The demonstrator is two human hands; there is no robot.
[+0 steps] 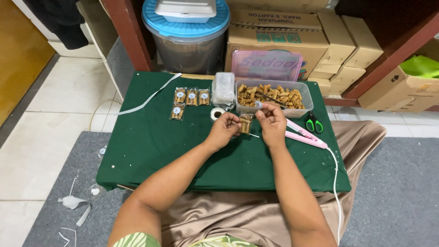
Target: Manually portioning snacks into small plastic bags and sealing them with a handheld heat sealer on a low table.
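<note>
A small snack packet point(245, 123) is pinched between the closed fingers of the left hand point(223, 129) and right hand point(272, 122), above the green desk point(151, 142), just before the snack tub point(273, 97).

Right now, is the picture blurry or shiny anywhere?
Head view: mostly sharp and evenly lit; the left hand and right hand holding the small snack packet look clear; edges bend outward from the wide lens; soft glare on the clear snack tub.
</note>
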